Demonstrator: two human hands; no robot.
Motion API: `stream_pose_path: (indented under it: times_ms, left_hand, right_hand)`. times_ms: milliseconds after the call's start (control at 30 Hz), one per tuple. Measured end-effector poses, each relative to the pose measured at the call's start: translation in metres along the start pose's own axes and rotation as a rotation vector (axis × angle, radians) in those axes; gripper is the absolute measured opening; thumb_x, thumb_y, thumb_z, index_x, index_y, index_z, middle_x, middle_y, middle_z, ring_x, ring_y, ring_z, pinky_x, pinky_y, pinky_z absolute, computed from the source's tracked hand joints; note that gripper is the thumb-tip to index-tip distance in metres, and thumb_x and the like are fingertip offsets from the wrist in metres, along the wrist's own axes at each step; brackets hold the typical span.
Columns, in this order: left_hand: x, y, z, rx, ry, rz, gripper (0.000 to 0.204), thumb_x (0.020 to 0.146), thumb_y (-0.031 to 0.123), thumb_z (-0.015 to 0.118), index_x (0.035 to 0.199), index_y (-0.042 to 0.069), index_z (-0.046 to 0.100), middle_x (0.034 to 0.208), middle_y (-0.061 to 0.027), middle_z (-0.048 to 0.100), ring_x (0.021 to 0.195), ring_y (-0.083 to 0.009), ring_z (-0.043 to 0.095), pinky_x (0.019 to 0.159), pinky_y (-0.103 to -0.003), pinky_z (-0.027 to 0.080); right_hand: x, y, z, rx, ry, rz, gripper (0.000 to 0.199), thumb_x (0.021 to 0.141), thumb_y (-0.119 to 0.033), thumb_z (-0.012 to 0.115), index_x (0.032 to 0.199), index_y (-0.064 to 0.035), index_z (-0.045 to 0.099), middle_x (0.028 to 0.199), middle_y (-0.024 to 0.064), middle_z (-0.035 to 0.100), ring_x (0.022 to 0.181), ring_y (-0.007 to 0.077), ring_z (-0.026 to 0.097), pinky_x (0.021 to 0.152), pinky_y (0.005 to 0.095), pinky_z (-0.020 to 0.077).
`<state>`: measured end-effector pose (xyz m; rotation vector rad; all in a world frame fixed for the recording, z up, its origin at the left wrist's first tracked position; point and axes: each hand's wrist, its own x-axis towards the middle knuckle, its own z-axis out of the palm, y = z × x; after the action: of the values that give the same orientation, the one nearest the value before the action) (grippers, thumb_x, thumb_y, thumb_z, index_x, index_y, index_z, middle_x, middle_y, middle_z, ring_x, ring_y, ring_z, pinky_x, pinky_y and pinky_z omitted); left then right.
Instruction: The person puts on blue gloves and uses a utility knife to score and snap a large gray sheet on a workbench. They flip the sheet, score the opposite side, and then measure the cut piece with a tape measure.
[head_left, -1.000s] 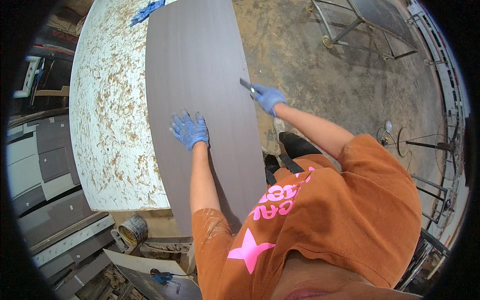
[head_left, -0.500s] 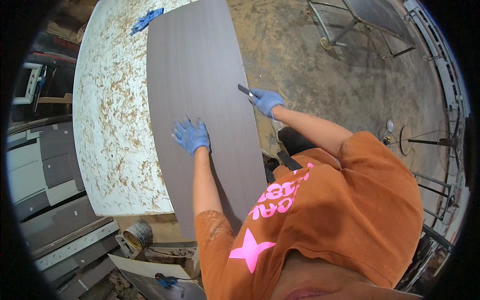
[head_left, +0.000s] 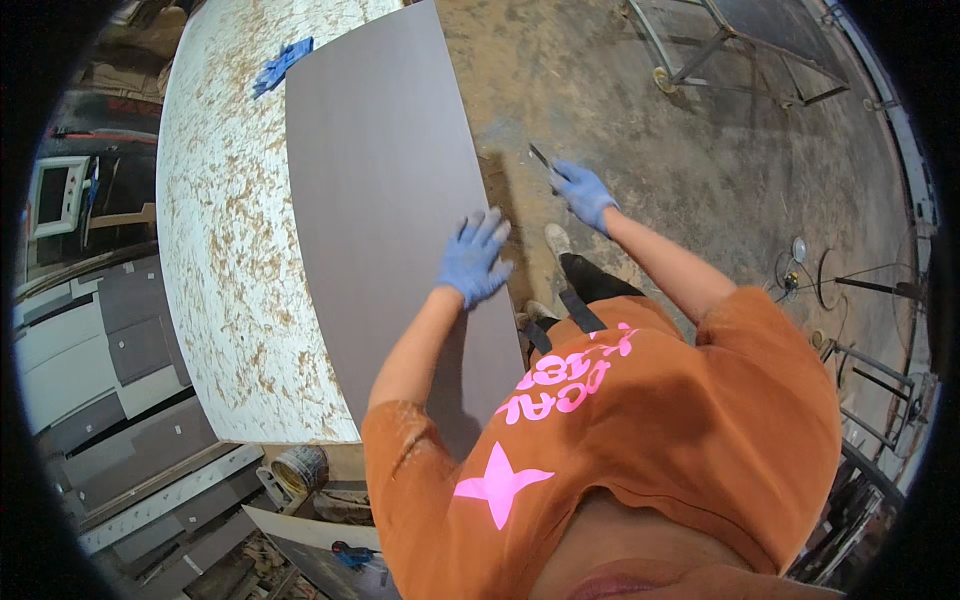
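Note:
A long grey-brown panel (head_left: 380, 180) lies flat on the worktable and reaches past its right side. My left hand (head_left: 474, 262), in a blue work glove, is over the panel near its right edge, fingers outstretched and holding nothing. My right hand (head_left: 583, 195), gloved the same, is closed round a slim, dark, flat tool (head_left: 540, 155). I cannot make out whether it is a blade or a file. The tool is out over the floor to the right of the panel, apart from its edge.
The white worktable (head_left: 225, 250) is scuffed with brown marks. A spare blue glove (head_left: 283, 66) lies at its far end. Boards (head_left: 140, 340) are stacked at the left, beside a bucket (head_left: 300, 468) at lower left. A wheeled metal frame (head_left: 700, 60) stands at the far right.
My left hand has moved right across the panel to its right edge. My right hand has drawn the tool away from the panel's edge, out to the right.

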<state>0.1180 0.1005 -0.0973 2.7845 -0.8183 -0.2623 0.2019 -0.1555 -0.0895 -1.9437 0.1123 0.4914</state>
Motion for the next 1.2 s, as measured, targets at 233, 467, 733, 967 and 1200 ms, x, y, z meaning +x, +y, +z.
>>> stream_pose_path:
  times_ms: [233,467,733,967,1200]
  left_hand:
    - [0.156,-0.100,-0.022,0.108,0.174,-0.080,0.073,0.088,0.050,0.048,0.147,0.010,0.031,0.155,-0.0139,0.025,0.143,-0.0369,0.020,0.118,-0.048,0.010]
    - [0.077,-0.021,-0.017,0.019,-0.154,0.183,0.068,0.089,0.050,0.047,0.143,0.008,0.039,0.151,-0.0152,0.034,0.139,-0.0376,0.029,0.117,-0.048,0.014]
    - [0.151,-0.097,-0.027,0.064,0.133,-0.035,0.065,0.086,0.044,0.056,0.142,0.014,0.042,0.155,-0.0174,0.025,0.141,-0.0402,0.025,0.116,-0.049,0.017]
    - [0.113,-0.011,-0.008,-0.059,-0.026,0.171,0.050,0.080,0.042,0.062,0.123,0.015,0.059,0.129,-0.0185,0.056,0.125,-0.0371,0.048,0.112,-0.050,0.027]
    - [0.048,0.091,0.053,-1.159,-0.002,-0.461,0.074,0.091,0.047,0.055,0.146,0.002,0.033,0.148,-0.0178,0.038,0.133,-0.0306,0.042,0.112,-0.035,0.029]
  right_hand:
    - [-0.035,0.081,-0.041,0.090,0.065,0.207,0.050,0.093,-0.028,0.061,0.131,0.0023,0.051,0.117,0.0120,0.064,0.098,0.0169,0.058,0.087,0.0285,0.0458]
    - [-0.063,0.093,-0.060,0.301,0.108,0.359,0.048,0.094,-0.026,0.059,0.133,0.0003,0.051,0.111,0.0093,0.065,0.091,0.0148,0.060,0.078,0.0292,0.0497]
    - [-0.053,0.081,-0.041,0.310,-0.016,0.339,0.050,0.096,-0.030,0.057,0.137,-0.0035,0.048,0.092,0.0046,0.064,0.075,0.0104,0.057,0.054,0.0236,0.0441]
    - [-0.044,0.093,-0.045,0.281,-0.028,0.326,0.044,0.094,-0.038,0.056,0.128,-0.0104,0.057,0.088,0.0039,0.063,0.073,0.0123,0.054,0.060,0.0269,0.0465]
    - [-0.033,0.086,-0.012,-0.155,-0.055,-0.160,0.026,0.093,-0.026,0.054,0.092,-0.0020,0.064,0.081,0.0068,0.063,0.072,0.0190,0.054,0.069,0.0352,0.0477]
